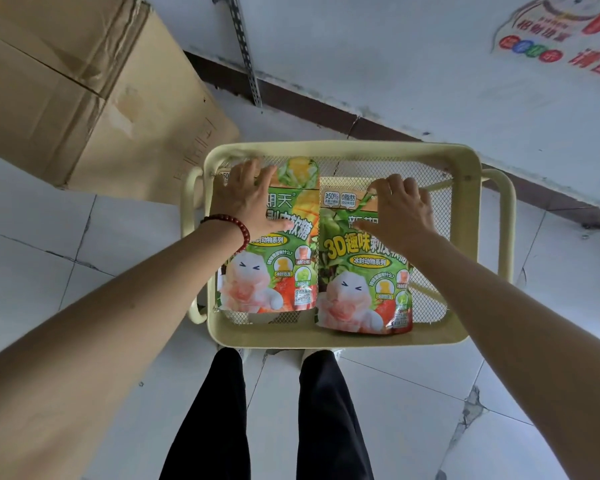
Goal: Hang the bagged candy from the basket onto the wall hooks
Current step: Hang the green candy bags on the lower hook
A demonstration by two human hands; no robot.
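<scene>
Two candy bags lying flat in the basket, side by side, edges touching or slightly overlapping. Left candy bag (278,271) and right candy bag (357,289) are both running near-to-far, printed faces up, top ends pointing at the far wall.

- Left hand (250,199) is resting palm-down on the far half of the left bag. Its fingers are spread and fairly straight, reaching to the bag's far edge, and are not closing round anything I can see.
- Right hand (399,209) is sitting on the far half of the right bag, knuckles bent, fingertips digging at the top edge, thumb stretched out to the left. Can't tell if the tips are hooking under the edge yet.
- Each hand is working its own bag, so neither is crossing over.

My read: the lift turns on those far top edges, the ends that would be going onto hooks.

The cream mesh basket (326,339) is sitting on the tiled floor (84,237), close to the white wall (395,64). No hooks are showing. A cardboard box (84,81) is lying far left.
</scene>
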